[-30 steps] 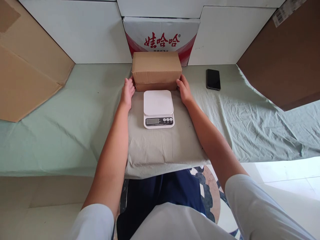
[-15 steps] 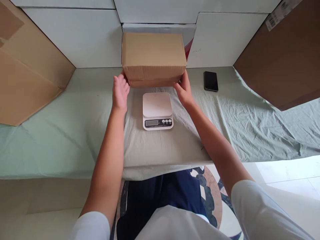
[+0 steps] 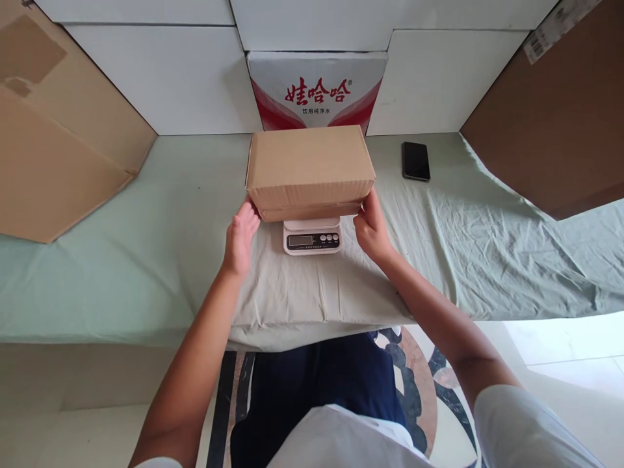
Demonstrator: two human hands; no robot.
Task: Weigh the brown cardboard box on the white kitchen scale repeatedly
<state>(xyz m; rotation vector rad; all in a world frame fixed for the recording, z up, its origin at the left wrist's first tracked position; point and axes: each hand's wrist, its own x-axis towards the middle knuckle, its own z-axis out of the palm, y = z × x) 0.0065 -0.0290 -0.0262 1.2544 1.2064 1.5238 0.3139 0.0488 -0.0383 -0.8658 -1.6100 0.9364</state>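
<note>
Between my two hands is a closed brown cardboard box (image 3: pixel 312 162), gripped at its lower left and lower right ends. My left hand (image 3: pixel 240 239) presses its fingers against the left end, the fingertips partly hidden behind it. At the right end, my right hand (image 3: pixel 371 227) is closed round the lower corner. Under the box is a white digital kitchen scale (image 3: pixel 312 225); its weighing plate is mostly covered, while the blank display and round buttons show in front. Whether the box rests on the plate or hangs just above it I cannot tell.
A black phone (image 3: pixel 416 161) lies on the green cloth (image 3: pixel 185 188) to the right. Large cardboard boxes (image 3: pixel 63 143) flank the left and right sides. Behind stands a white and red carton (image 3: pixel 316 84) with Chinese lettering, against white panels (image 3: pixel 160 78).
Both hands have brought the cardboard box nearer to me, over the scale's plate. The carton's red lettering behind has come into view. The phone stays in place.
</note>
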